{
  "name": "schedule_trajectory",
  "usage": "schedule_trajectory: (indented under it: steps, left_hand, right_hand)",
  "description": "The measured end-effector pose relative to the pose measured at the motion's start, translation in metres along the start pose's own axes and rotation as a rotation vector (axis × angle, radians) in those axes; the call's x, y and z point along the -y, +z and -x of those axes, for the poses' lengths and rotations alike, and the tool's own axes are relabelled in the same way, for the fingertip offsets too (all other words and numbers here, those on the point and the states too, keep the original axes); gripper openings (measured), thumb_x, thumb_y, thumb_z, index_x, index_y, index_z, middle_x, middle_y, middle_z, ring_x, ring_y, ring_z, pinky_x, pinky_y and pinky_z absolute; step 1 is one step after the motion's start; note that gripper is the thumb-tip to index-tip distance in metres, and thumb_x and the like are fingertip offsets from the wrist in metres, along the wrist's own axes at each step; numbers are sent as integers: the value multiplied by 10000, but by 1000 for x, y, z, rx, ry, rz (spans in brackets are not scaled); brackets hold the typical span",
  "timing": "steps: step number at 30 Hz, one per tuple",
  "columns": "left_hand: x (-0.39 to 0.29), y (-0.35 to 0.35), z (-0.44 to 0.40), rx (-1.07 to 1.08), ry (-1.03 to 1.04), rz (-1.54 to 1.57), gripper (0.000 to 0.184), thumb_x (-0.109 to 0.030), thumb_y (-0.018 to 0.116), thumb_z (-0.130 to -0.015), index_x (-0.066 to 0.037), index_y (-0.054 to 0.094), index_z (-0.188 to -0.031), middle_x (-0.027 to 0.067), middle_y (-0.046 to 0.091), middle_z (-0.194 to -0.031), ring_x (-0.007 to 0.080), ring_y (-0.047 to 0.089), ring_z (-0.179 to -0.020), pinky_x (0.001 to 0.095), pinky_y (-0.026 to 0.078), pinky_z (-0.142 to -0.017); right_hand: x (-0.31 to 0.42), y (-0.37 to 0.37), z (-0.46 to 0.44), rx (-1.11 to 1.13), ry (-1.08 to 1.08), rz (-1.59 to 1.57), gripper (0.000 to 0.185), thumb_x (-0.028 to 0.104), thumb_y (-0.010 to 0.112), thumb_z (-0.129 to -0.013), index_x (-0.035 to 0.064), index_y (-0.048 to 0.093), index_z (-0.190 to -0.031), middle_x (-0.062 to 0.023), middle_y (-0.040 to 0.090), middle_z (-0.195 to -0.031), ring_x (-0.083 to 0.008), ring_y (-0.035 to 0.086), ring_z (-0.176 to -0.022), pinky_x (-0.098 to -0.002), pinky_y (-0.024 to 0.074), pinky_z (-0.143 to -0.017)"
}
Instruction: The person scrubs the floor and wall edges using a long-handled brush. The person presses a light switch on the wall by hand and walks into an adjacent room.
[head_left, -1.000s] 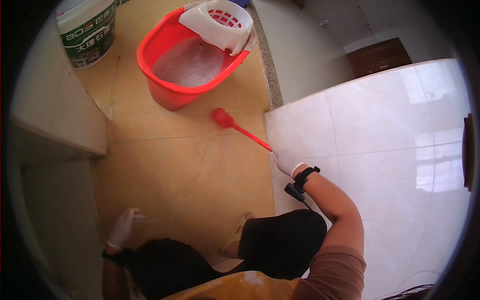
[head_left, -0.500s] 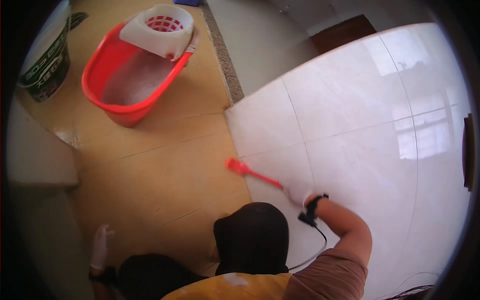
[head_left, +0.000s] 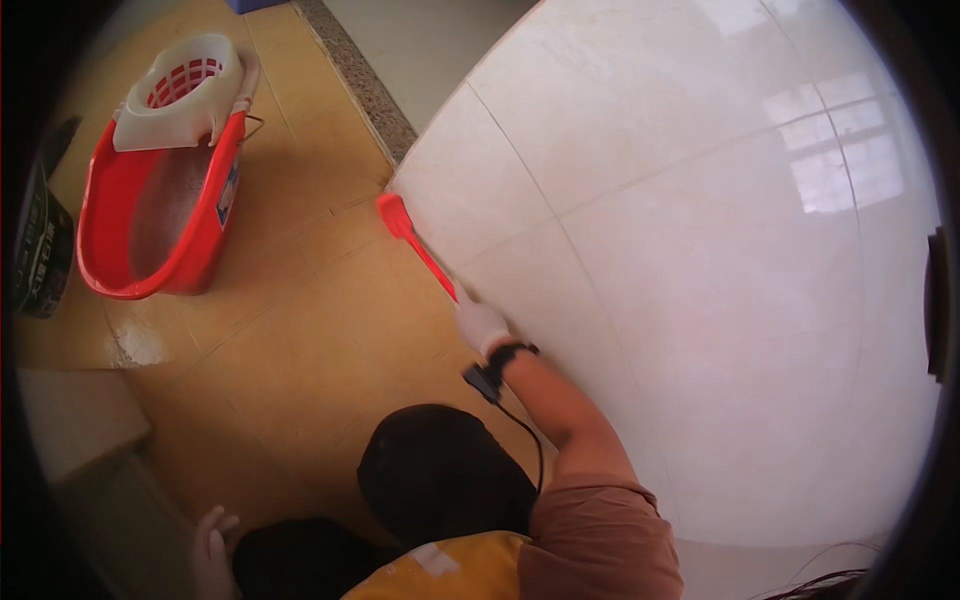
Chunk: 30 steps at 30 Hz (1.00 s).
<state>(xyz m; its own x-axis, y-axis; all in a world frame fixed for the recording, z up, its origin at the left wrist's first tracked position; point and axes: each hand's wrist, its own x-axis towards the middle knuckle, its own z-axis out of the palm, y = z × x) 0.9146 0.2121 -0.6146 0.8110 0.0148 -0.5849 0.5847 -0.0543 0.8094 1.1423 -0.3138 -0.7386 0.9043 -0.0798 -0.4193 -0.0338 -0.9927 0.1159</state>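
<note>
In the head view, a long-handled red brush has its head at the foot of the white tiled wall, near the wall's corner. My right hand, in a white glove with a black strap at the wrist, is closed round the end of the handle. At the lower left, my left hand, also gloved, is held beside my dark-clad knee. Its fingers are apart and nothing is in them.
A red mop bucket with greyish water and a white wringer basket stands on the tan tiled floor. Left of it is a dark-labelled pail. A speckled stone threshold adjoins the wall. A pale block juts in at left.
My right hand has carried the brush along the wall's foot towards its far corner. The view has turned, so the bucket appears farther left. My left hand stays low and open.
</note>
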Motion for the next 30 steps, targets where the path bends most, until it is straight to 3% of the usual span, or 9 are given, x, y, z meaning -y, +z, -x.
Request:
schedule_trajectory:
  steps: [4,7,10,14,18,19,23,26,30]
  left_hand:
    - [1,8,21,14,-6,-30,453,-367,325,-960,-11,455,-1208,140,527,-1116,204,517,-1016,336,411,-913]
    - [-6,14,20,-15,-22,-31,456,-369,324,-959,-10,456,-1207,142,530,-1112,206,520,-1012,338,415,-908]
    - [-10,22,21,-26,-30,-11,458,-372,323,-958,-10,457,-1206,144,533,-1108,207,523,-1009,340,418,-903]
    - [-5,26,19,-49,-29,16,462,-375,322,-957,-9,458,-1204,147,537,-1103,209,527,-1005,342,423,-897]
    - [18,26,22,-80,-36,34,466,-379,320,-956,-9,459,-1202,150,541,-1099,211,532,-1000,345,427,-890]
    - [21,24,20,-84,-36,36,467,-380,320,-956,-9,459,-1202,151,542,-1097,211,533,-999,346,429,-889]
    - [15,27,15,-98,-29,72,470,-383,319,-955,-8,460,-1201,154,546,-1092,213,537,-995,348,433,-882]
    - [-22,29,17,-88,-28,107,473,-386,318,-954,-8,461,-1199,157,550,-1089,214,540,-992,350,437,-877]
    - [-103,31,44,-27,-86,114,494,-416,302,-950,-16,480,-1180,154,563,-1070,219,549,-975,355,438,-871]
  right_hand:
    - [-65,11,127,251,154,-104,499,239,356,-913,140,195,-1375,-220,622,-922,-376,617,-800,-478,474,-724]
    - [-56,12,84,211,154,-112,513,233,361,-912,145,176,-1383,-230,615,-951,-378,621,-786,-475,478,-720]
    - [-16,-14,-37,141,133,-132,501,237,343,-914,145,182,-1379,-217,577,-1085,-366,583,-943,-451,461,-799]
    - [23,-23,-103,-153,28,-173,547,127,405,-871,84,192,-1374,-241,620,-873,-366,624,-778,-470,492,-660]
    - [-37,41,19,-35,-77,-14,611,126,399,-871,90,102,-1404,-245,622,-863,-369,630,-717,-466,491,-639]
    - [-40,30,40,150,-22,-54,658,132,414,-863,72,52,-1409,-238,626,-816,-368,630,-700,-464,487,-627]
    - [-16,-28,13,232,64,-85,564,208,382,-899,133,134,-1400,-236,609,-985,-375,615,-849,-471,475,-751]
    - [17,-57,-90,43,16,-74,526,194,373,-907,106,170,-1384,-249,580,-1049,-377,605,-875,-472,475,-751]
    - [67,-200,-132,-18,-12,-266,475,203,373,-915,78,246,-1356,-229,590,-1019,-378,587,-888,-465,469,-745]
